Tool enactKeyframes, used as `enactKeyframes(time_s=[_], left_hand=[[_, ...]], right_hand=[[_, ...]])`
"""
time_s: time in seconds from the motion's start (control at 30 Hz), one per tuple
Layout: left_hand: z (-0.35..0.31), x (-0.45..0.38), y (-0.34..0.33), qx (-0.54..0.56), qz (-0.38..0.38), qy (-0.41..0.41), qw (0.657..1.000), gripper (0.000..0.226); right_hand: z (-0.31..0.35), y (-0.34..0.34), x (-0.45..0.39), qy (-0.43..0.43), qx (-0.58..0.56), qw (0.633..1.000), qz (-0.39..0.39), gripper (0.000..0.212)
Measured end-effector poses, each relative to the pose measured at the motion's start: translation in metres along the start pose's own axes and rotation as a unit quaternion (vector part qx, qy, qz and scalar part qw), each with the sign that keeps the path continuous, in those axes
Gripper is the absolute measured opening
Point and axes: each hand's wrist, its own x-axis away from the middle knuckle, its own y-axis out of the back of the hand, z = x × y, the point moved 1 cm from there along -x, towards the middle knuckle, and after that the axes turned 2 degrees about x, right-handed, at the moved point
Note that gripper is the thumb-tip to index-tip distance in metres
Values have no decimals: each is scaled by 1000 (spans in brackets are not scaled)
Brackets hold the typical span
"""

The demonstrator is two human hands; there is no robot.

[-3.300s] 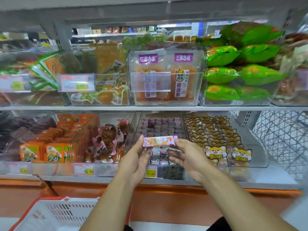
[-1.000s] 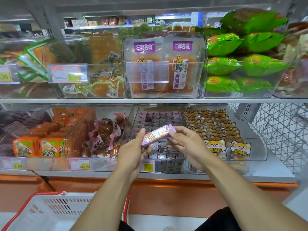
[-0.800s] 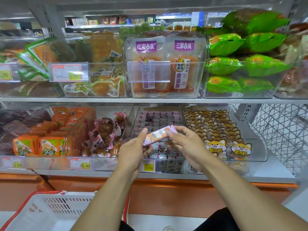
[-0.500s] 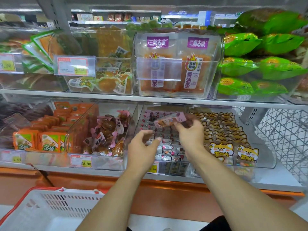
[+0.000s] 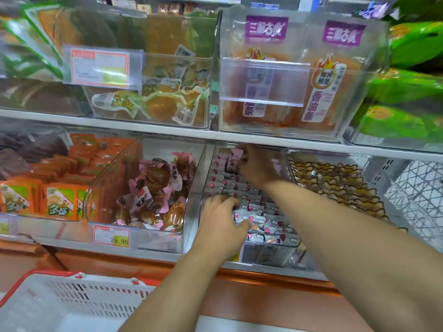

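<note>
The right hand (image 5: 257, 166) is closed, its fingers and thumb curled round a small pink foil-wrapped snack packet (image 5: 236, 157). It holds the packet on end, deep at the back of the clear plastic bin (image 5: 263, 255), just above the rows of small pink-and-silver packets (image 5: 261, 212) that fill the bin. The picture is blurred there, so the exact pinch is hard to read. The right forearm stretches long and straight across the bin from its front right corner, wrist level, hand tucked under the white shelf board (image 5: 167, 130) that runs over the bin. The left hand (image 5: 223, 219) lies palm down at the front left of the bin, fingers bent with the tips sunk among the packets and the thumb stretched out across them. I cannot tell whether it has one pinched. Its forearm rises steeply from below the bin's front. Just left of the bin stands a clear box of brown sweets in pink wrappers (image 5: 155, 188) with a red-framed price tag (image 5: 111, 237), and further left are orange sachets (image 5: 55, 202). Just right of the bin lie golden-brown packets (image 5: 335, 183). Below and left of the bin is a white shopping basket with a red rim (image 5: 72, 303).
</note>
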Motion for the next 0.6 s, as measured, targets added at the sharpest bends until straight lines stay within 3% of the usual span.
enactKeyframes(time_s=[0.2,0.6], left_hand=[[7,2,-2,9,-1,-22,1000,49],[8,3,-4,16,-18,-48,999,47]], right_hand=[[-14,-27,-17,46,130,990,41,35],[1,-42,-41,5,130,988,79,15]])
